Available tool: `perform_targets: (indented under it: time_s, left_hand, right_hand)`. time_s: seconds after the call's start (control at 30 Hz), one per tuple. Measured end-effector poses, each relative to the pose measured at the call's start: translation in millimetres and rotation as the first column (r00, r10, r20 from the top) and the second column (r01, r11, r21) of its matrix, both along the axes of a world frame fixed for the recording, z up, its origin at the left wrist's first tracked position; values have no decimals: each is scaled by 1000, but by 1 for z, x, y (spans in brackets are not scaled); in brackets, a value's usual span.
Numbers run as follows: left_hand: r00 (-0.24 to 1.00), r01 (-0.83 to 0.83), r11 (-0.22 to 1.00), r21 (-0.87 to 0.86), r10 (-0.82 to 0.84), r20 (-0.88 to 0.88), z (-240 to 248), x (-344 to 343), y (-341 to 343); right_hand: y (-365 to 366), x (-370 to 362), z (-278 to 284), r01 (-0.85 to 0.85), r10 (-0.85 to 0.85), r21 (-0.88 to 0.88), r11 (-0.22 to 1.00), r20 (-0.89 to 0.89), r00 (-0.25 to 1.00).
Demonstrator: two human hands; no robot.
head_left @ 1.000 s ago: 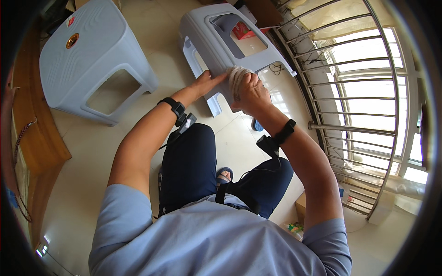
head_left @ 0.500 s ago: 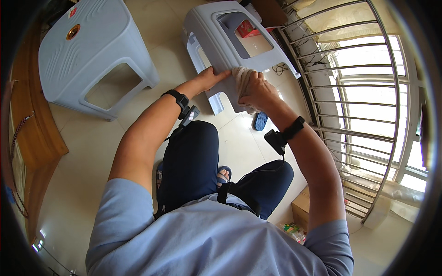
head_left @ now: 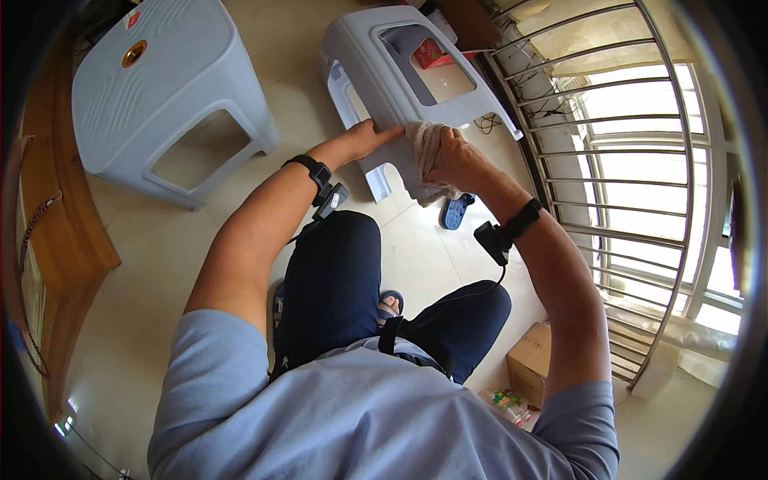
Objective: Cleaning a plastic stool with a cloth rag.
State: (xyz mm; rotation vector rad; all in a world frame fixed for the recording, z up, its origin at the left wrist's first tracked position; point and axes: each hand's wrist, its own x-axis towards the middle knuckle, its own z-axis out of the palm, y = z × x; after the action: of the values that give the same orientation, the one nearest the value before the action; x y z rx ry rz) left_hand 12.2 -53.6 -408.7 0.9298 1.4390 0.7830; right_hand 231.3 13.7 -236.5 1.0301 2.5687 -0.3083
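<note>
A light grey plastic stool (head_left: 370,56) is tipped on its side in front of me, its legs pointing to the right and toward me. My left hand (head_left: 364,142) grips its near edge, thumb stretched along the surface and fingers tucked out of sight behind. In my right hand (head_left: 466,164) is a bunched beige cloth (head_left: 424,148), pressed against the stool's near side. My right fingers are curled into the cloth, which hides part of the stool beneath it.
A second grey stool (head_left: 172,84) stands upright at left, near wooden furniture (head_left: 68,224). Metal railings (head_left: 616,176) run along the window at right. A blue slipper (head_left: 457,212) lies beyond my knees. A cardboard box (head_left: 529,364) sits by my right arm.
My right hand and the cloth have shifted slightly right and toward me, and the cloth is more spread. My left hand keeps its hold on the stool, nearly unmoved.
</note>
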Motion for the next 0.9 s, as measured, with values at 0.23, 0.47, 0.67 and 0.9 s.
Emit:
perform_targets:
  time_s: [0.23,0.47,0.67,0.9]
  left_hand:
    - [1000,3,998,-63,-3,3,4,-1,-6]
    - [997,66,997,-26,-65,37,5,10,1]
    - [998,57,998,19,-56,-28,-8,7,0]
    - [997,29,1000,-1,-29,-76,9,18,2]
  right_hand:
    - [-54,-27,-18,177,-158,257,950,-93,983]
    - [-8,5,1,21,-22,38,999,39,999]
    - [-59,-18,-25,90,-94,317,944,-4,996]
    - [-5,8,8,85,-89,51,995,86,992]
